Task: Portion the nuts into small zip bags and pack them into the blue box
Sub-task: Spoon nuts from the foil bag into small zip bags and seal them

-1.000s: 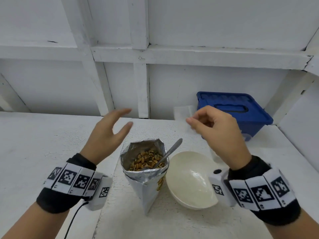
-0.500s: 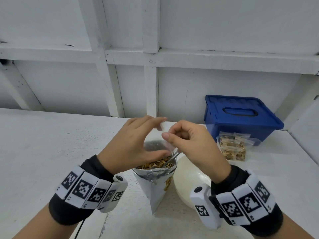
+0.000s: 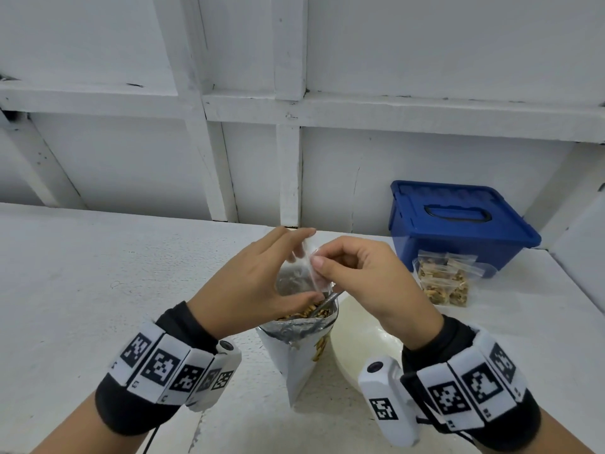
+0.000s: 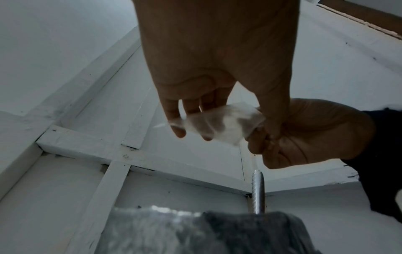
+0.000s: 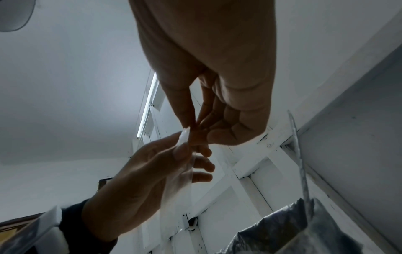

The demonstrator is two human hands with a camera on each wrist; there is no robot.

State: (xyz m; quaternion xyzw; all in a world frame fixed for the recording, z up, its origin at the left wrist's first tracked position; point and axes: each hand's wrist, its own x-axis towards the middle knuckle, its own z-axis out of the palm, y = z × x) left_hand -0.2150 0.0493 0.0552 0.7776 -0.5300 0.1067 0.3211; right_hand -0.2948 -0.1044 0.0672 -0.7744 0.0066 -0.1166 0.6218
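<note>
A small clear zip bag (image 3: 306, 267) hangs empty just above the open foil bag of nuts (image 3: 301, 352). My left hand (image 3: 281, 257) holds it between thumb and straight fingers. My right hand (image 3: 322, 262) pinches its top edge with thumb and forefinger. In the left wrist view the zip bag (image 4: 219, 123) lies across my left fingers. In the right wrist view the zip bag (image 5: 178, 185) hangs edge-on below the pinch. A metal spoon (image 3: 327, 301) stands in the nuts. The blue box (image 3: 458, 221) sits at the back right with its lid on.
Several filled zip bags (image 3: 443, 280) lean against the front of the blue box. A white bowl (image 3: 363, 342) sits right of the foil bag, under my right wrist. A white framed wall (image 3: 288, 172) runs behind the white table (image 3: 98, 273).
My right hand brought the zip bag in from the right to above the foil bag. My left hand, open a second ago, has closed in and taken hold of it.
</note>
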